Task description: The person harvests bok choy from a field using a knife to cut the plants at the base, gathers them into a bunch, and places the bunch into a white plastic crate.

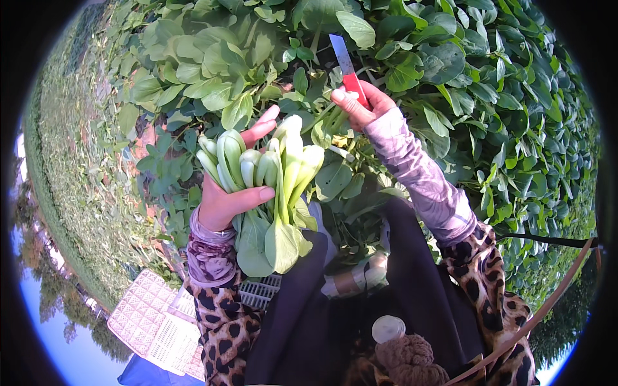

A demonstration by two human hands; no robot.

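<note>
My left hand [227, 198] holds a bunch of several bok choy heads [263, 169], with pale stem ends upward and leaves hanging below. The thumb lies across the stems and the fingers are behind them. In my right hand [359, 106] is a knife with a red handle [354, 87] and a flat metal blade [342, 54] pointing up and away. Some thin green stalks [333, 120] hang at the right fingertips; whether they are pinched there or still rooted, I cannot tell. Growing bok choy plants [207, 72] stand just beyond both hands.
Dense leafy plants [483, 106] spread ahead and to the right. Sparser, partly cut ground [96, 159] lies at the left. Pale plastic crates [159, 323] stand at the lower left. Between my dark-clad knees is a plastic-wrapped item [359, 277]. A strap [536, 318] crosses the lower right.
</note>
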